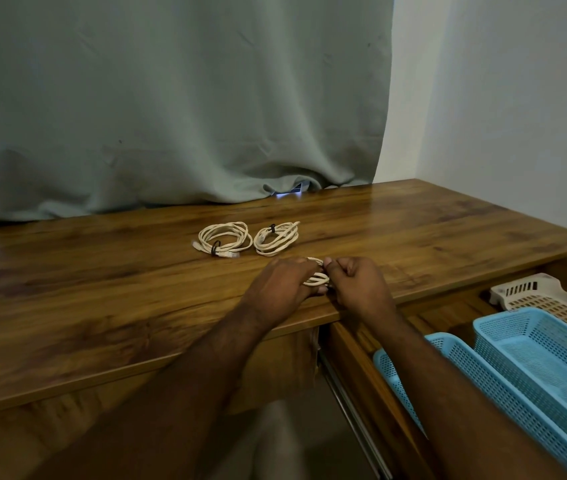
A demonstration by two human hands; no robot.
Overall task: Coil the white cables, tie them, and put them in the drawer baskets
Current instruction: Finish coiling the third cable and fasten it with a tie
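Observation:
Two coiled white cables lie on the wooden desk [102,289], each bound with a dark tie: the left coil [224,240] and the right coil [277,238]. Nearer the front edge, a third white cable coil [316,279] sits between my hands. My left hand [280,284] grips the coil from the left, covering most of it. My right hand [356,284] pinches the coil's right side with curled fingers. Whether a tie is on this coil is hidden by my fingers.
An open drawer at the right holds two blue mesh baskets [410,379] [535,344] and a cream basket [552,299] behind them. A grey-green curtain [171,116] hangs along the desk's back edge. A white wall [517,133] stands to the right.

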